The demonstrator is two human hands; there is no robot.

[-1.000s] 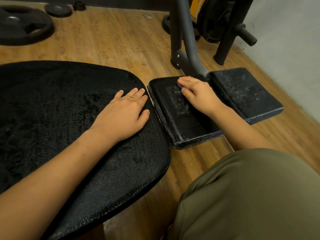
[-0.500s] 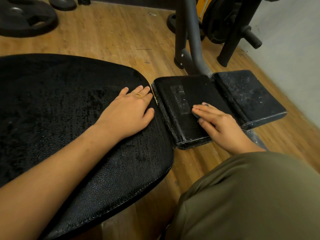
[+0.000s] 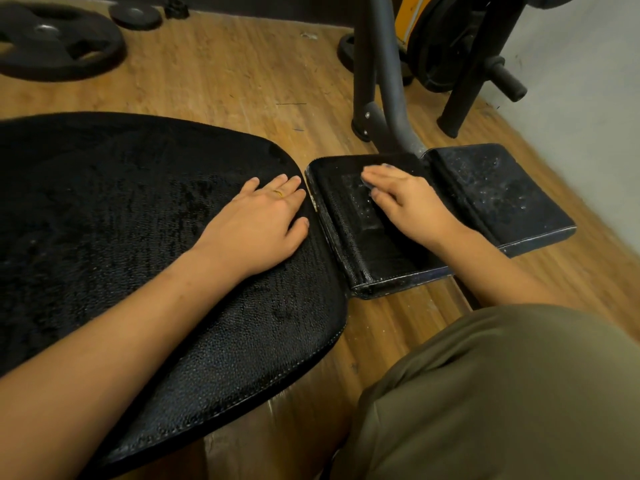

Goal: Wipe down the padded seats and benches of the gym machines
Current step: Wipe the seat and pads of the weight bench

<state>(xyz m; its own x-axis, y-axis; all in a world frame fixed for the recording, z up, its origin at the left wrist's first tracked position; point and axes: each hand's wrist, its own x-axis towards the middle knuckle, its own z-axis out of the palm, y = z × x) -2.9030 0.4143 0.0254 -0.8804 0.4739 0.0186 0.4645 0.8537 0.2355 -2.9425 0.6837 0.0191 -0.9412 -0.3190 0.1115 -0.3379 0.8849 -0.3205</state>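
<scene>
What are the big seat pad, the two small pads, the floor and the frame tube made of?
Big seat pad: black pebble-grained vinyl or faux leather, glossy, stitched edge seam.
Near small pad, far small pad: same-looking vinyl, pale stitching; far one speckled, dust or droplets unclear.
Floor: wood-grain planks, laminate or timber unclear.
Frame tube: grey painted metal, likely steel.

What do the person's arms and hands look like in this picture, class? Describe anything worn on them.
Both arms are bare: the left forearm and right forearm show no sleeves, watch or bracelet. There are no gloves. The left hand has a thin gold ring on one of its fingers; the right hand shows no ring.
</scene>
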